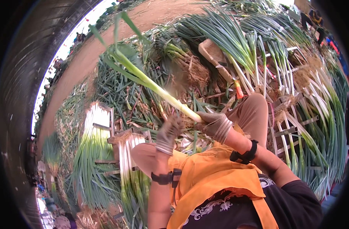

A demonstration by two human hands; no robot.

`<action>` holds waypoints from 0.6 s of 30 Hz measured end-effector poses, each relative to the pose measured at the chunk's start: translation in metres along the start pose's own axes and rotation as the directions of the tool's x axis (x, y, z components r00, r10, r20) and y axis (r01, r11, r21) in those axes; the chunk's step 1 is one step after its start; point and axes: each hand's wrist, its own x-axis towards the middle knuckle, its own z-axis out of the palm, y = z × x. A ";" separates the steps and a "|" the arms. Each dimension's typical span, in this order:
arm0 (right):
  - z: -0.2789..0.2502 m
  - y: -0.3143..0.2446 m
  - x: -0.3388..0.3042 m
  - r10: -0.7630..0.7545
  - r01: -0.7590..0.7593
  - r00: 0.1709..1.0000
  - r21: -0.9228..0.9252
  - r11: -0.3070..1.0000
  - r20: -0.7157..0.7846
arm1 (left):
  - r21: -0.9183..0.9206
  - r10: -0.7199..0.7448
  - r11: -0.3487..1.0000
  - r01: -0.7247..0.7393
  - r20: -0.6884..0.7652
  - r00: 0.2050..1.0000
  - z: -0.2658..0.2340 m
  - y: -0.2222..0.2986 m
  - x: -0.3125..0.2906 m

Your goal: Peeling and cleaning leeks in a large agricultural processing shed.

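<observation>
A long green onion (165, 94) slants up to the left in front of me, its white base towards me and its green leaves at the far end. My right hand (212, 124), in a dirty pale glove, is closed around the white base. Just below and left of the stalk is my gloved left hand (170, 133), apart from it. Its fingers look curled but are smeared by motion, so what they hold, if anything, does not show. Peeled leaves and pale scraps (189, 142) lie beneath my hands, between my knees.
Trimmed green onions (96, 135) lie in racks at left, with more bundles (315, 99) at right. Ahead stand a rooty clump (197, 70), a wooden stool-like piece (214, 55) and an orange-wrapped handle (238, 89). Discarded leaves (123, 91) cover the ground. Another person (315, 21) is at far right.
</observation>
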 end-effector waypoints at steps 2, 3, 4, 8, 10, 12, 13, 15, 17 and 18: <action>0.004 0.002 -0.001 -0.153 0.143 0.988 -0.479 0.866 0.020 | -0.111 0.230 0.967 -0.228 0.015 0.973 0.038 0.033 -0.008; 0.005 0.000 -0.004 -0.200 0.186 0.979 -0.578 0.795 0.040 | -0.027 0.251 0.968 -0.251 0.022 0.968 0.041 0.042 -0.013; 0.009 0.001 -0.005 -0.200 0.189 0.979 -0.574 0.797 0.044 | 0.057 0.268 0.961 -0.270 0.032 0.963 0.043 0.047 -0.015; 0.011 0.014 -0.009 0.112 -0.107 0.980 -0.033 0.994 0.166 | -0.180 0.245 0.957 -0.226 0.089 0.965 0.024 0.044 -0.003; 0.006 0.011 -0.012 0.530 -0.524 0.766 -0.124 0.843 0.363 | -0.240 0.223 0.951 -0.194 0.103 0.969 0.026 0.040 -0.003; 0.008 0.018 -0.016 0.292 -0.280 0.929 -0.086 0.956 0.227 | 0.054 0.023 0.998 -0.022 -0.003 1.000 0.021 0.036 -0.002; 0.009 0.019 -0.018 0.012 -0.005 0.996 -0.088 0.996 0.083 | 0.144 -0.023 0.989 0.027 -0.031 0.999 0.017 0.035 -0.003; 0.007 0.021 -0.019 0.067 -0.045 0.995 -0.259 0.965 0.078 | 0.287 -0.080 0.952 0.109 -0.111 0.991 0.013 0.036 -0.003; 0.006 0.022 -0.019 0.122 -0.086 0.991 -0.423 0.902 0.058 | 0.466 -0.089 0.866 0.180 -0.212 0.973 0.017 0.034 -0.003; 0.007 0.020 -0.019 0.065 -0.045 0.997 -0.430 0.902 0.031 | 0.467 -0.089 0.865 0.182 -0.215 0.973 0.016 0.030 -0.004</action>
